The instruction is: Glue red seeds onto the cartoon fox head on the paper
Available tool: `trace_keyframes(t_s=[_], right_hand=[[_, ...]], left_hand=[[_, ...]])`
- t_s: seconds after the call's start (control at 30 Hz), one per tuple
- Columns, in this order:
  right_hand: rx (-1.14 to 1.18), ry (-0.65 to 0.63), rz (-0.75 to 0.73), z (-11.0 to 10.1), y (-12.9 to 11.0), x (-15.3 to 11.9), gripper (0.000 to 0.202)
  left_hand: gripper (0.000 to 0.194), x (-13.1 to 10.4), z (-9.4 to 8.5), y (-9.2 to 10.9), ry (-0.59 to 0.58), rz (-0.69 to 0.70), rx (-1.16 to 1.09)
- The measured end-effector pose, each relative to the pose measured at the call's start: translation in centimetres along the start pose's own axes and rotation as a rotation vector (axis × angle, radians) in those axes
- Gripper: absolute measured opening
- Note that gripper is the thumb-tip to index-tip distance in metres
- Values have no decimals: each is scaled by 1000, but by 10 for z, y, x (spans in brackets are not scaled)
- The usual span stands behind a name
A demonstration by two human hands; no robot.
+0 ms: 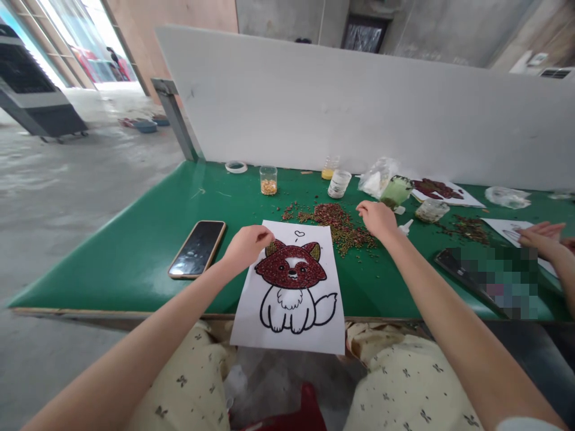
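Note:
A paper sheet (299, 233) with a line drawing of a fox lies before me, its lower edge hanging over the table's front. Dark red beans fill the fox's head (287, 272), and the insides of its ears are green; body and tail are bare. My left hand (248, 246) is closed in a pinch at the ear on the left; anything between its fingertips is too small to see. Beyond the sheet spreads a pile of red and green beans (335, 220). My right hand (378, 218) hovers at its right side, fingers pinched together, contents hidden. Beside that wrist is a small white glue bottle (405, 227).
A phone (197, 249) lies left of the sheet. Behind stand a cup of yellow kernels (268, 181), a white-wrapped cup (339, 184) and a green cup (397, 191) lying tilted. At right, another person's hand (541, 234) rests over paper. A white panel (350, 114) borders the table.

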State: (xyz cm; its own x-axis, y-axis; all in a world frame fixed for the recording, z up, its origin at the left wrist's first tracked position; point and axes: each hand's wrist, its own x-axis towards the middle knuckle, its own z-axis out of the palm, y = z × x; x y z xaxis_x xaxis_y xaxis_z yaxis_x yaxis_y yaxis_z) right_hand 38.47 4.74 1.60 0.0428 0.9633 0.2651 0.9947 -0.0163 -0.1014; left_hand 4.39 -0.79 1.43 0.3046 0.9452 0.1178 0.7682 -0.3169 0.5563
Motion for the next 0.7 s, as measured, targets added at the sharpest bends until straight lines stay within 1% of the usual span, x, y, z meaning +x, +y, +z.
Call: trace_keyframes(t_s=[0.1,0.17,0.3,0.37,0.5,0.6,0.7], right_hand=[[-50,-60,-28,7,8,10,21],[-105,-96,-63,12,16,13,20],[-140,-129,-105,23,27,16,25],[-101,-129,-146,28,28,18,31],[-22,-152,-202,38,20,24,40],[-28,-167,-177,42,16,29,37],[-49,-124,-112,44,15,33,29]], left_hand=[[33,0,2,0,-33,-23,-4],[30,0,4,-1,-44,-37,-18],[22,-2,7,2,-56,-48,-43],[20,-3,9,6,-62,-45,-69],[17,-6,11,11,-73,-1,-124],[19,-8,12,12,-79,14,-151],[20,-8,11,12,-86,-2,-150]])
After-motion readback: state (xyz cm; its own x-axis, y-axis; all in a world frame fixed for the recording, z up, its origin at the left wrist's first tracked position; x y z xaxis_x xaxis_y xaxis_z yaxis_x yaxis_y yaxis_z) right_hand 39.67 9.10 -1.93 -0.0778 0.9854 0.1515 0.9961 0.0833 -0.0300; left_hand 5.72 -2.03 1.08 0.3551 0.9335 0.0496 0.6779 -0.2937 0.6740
